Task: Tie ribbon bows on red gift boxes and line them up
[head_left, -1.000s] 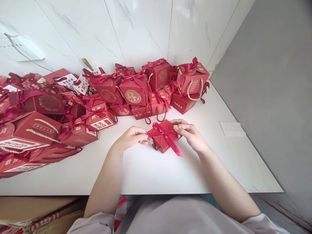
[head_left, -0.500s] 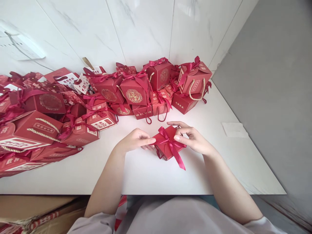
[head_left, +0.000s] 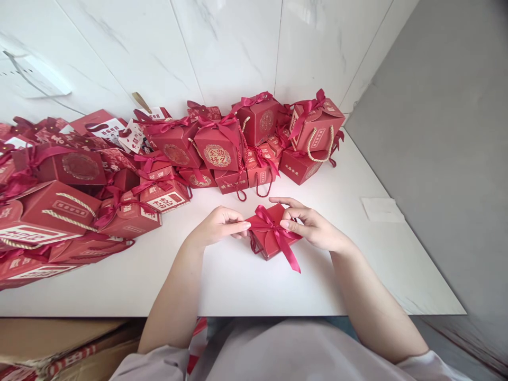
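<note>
Head camera, looking down: we see a small red box [head_left: 269, 245] on the white table [head_left: 234, 288], between our two hands and in front of the stacked red gift boxes [head_left: 217, 149]. A glossy ribbon [head_left: 287, 250] crosses its top in a bow, with one tail hanging past the near side, and a dark red cord handle [head_left: 254, 244] shows at its left side. Our left hand [head_left: 224, 226] pinches the ribbon's left part between thumb and fingertips, just at the box's corner. Our right hand [head_left: 308, 225] has its thumb against the ribbon beside the knot and its index finger reaching out over the far edge; whether it pinches the ribbon or merely presses on it, we cannot tell.

We judge the box to be light and made of thin card (its contents are hidden), stiff along the folded edges but easily dented in the middle of a panel. The ribbon looks soft and slippery, so a fingertip pinch close to the knot should suit it better than a tug on the tail. For lifting, we would take the box by its lower side edges, or by the cord.
</note>
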The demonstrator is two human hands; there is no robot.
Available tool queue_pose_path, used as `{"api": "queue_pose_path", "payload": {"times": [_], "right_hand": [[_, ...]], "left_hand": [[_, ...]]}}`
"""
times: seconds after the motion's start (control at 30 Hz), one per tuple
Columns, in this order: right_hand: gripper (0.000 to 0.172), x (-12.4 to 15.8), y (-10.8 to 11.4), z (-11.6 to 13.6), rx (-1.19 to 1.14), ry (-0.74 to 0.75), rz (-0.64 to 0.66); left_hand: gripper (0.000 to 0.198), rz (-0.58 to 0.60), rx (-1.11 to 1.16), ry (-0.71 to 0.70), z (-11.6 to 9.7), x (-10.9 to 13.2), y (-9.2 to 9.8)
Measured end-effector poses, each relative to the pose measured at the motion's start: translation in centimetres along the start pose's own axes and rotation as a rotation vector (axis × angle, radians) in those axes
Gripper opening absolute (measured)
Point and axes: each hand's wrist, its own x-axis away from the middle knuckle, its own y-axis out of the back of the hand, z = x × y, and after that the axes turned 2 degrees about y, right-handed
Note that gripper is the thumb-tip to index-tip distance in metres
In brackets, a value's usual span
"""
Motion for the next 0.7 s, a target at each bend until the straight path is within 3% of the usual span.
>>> {"api": "queue_pose_path", "payload": {"times": [0.4, 0.7], "right_hand": [[0.028, -0.04, 0.41, 0.60, 0.088, 0.065, 0.076], [0.042, -0.39, 0.66, -0.29, -0.122, -0.038, -0.112]], "left_hand": [[0.035, -0.024, -0.019, -0.009, 0.34, -0.15, 0.25], [0.033, -0.088, 0.082, 0.033, 0.38, -0.05, 0.54]]}}
